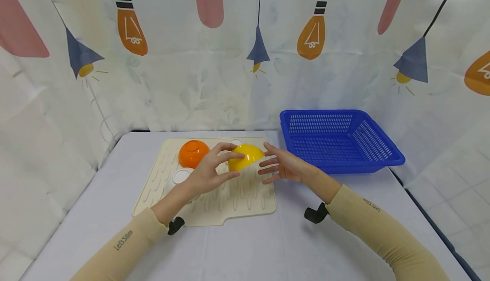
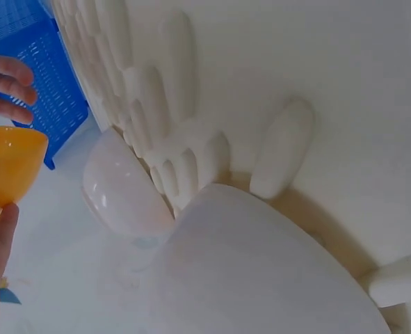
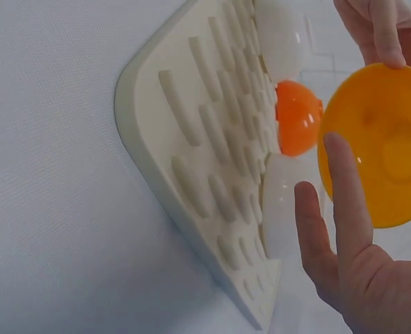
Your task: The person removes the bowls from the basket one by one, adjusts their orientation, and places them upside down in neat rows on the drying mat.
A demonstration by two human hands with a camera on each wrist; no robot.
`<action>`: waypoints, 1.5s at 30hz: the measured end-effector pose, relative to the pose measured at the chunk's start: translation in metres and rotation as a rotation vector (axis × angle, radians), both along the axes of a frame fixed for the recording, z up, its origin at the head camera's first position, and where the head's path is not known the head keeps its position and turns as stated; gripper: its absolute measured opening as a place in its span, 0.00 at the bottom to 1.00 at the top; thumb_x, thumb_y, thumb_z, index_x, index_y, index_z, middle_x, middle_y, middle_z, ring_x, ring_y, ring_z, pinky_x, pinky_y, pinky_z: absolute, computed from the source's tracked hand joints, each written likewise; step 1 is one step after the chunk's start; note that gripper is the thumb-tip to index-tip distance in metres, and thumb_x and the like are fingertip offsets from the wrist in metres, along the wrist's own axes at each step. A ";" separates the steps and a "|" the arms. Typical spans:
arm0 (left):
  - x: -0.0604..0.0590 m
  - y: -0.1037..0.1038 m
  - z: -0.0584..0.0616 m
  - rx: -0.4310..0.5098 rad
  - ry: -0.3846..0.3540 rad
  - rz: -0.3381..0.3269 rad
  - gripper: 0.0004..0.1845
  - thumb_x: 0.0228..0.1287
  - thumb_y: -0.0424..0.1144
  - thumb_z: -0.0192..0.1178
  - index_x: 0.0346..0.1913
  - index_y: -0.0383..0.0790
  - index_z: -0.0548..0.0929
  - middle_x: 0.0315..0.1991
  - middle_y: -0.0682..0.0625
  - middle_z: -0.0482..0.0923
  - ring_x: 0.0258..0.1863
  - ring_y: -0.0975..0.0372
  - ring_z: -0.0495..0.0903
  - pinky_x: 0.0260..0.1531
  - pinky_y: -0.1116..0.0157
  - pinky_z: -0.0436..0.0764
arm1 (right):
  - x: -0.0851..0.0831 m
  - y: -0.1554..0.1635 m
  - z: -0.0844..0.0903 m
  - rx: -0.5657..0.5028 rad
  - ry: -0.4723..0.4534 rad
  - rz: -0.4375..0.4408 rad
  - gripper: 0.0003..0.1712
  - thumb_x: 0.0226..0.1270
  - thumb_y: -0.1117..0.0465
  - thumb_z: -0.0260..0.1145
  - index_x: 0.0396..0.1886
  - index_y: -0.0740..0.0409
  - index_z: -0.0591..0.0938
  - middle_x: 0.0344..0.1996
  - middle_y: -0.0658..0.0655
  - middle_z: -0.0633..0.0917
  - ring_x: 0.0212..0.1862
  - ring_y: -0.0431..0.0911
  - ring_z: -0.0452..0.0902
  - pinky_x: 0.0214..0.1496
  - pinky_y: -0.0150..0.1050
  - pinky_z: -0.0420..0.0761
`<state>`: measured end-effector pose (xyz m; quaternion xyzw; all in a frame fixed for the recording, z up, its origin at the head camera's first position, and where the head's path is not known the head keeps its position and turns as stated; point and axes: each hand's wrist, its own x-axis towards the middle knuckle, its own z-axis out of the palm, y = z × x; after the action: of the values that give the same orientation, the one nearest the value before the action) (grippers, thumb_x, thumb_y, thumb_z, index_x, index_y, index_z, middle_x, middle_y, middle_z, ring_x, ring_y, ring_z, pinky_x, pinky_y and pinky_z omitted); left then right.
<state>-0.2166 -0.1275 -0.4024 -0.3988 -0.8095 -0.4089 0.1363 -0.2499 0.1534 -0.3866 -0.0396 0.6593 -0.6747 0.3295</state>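
Observation:
A yellow bowl [image 1: 249,152] is tilted in the air above the cream draining mat [image 1: 241,204]. My left hand [image 1: 209,169] grips it by its left side, thumb and fingers spread around it. To the right of the bowl, my right hand [image 1: 286,164] has its fingers extended toward it and holds nothing. From the right wrist view the bowl's inside [image 3: 400,149] faces that hand, and whether a fingertip touches the rim I cannot tell. An orange bowl [image 1: 193,155] sits upside down on the mat. A white bowl [image 2: 125,188] and another white bowl [image 2: 261,271] also rest there.
At the back right of the white-covered table stands a blue perforated basket [image 1: 344,168]. A patterned curtain [image 1: 226,85] hangs behind the table. Black wrist mounts [image 1: 316,214] hang beneath both wrists.

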 end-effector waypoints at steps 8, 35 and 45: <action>0.000 0.001 -0.003 -0.101 0.194 -0.066 0.27 0.56 0.30 0.77 0.59 0.48 0.85 0.65 0.39 0.69 0.63 0.46 0.72 0.52 0.55 0.84 | 0.001 -0.001 -0.003 -0.014 -0.001 -0.001 0.48 0.73 0.31 0.57 0.76 0.61 0.59 0.66 0.71 0.72 0.66 0.67 0.73 0.51 0.53 0.85; 0.004 0.009 -0.003 -0.413 0.695 -0.148 0.29 0.55 0.21 0.70 0.57 0.51 0.86 0.63 0.37 0.72 0.66 0.42 0.70 0.67 0.51 0.72 | 0.003 -0.009 -0.002 -0.025 -0.012 0.022 0.39 0.77 0.37 0.59 0.77 0.54 0.65 0.73 0.70 0.62 0.67 0.65 0.71 0.50 0.55 0.85; 0.001 0.011 -0.007 -0.423 0.741 -0.174 0.30 0.53 0.18 0.68 0.56 0.50 0.86 0.62 0.37 0.72 0.64 0.42 0.71 0.64 0.51 0.76 | 0.002 -0.008 -0.006 -0.024 0.019 0.074 0.31 0.80 0.46 0.57 0.72 0.61 0.69 0.66 0.66 0.71 0.61 0.61 0.76 0.55 0.57 0.83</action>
<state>-0.2155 -0.1166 -0.4091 -0.6046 -0.7352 -0.0731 0.2978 -0.2475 0.1456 -0.3928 -0.0743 0.6525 -0.6694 0.3473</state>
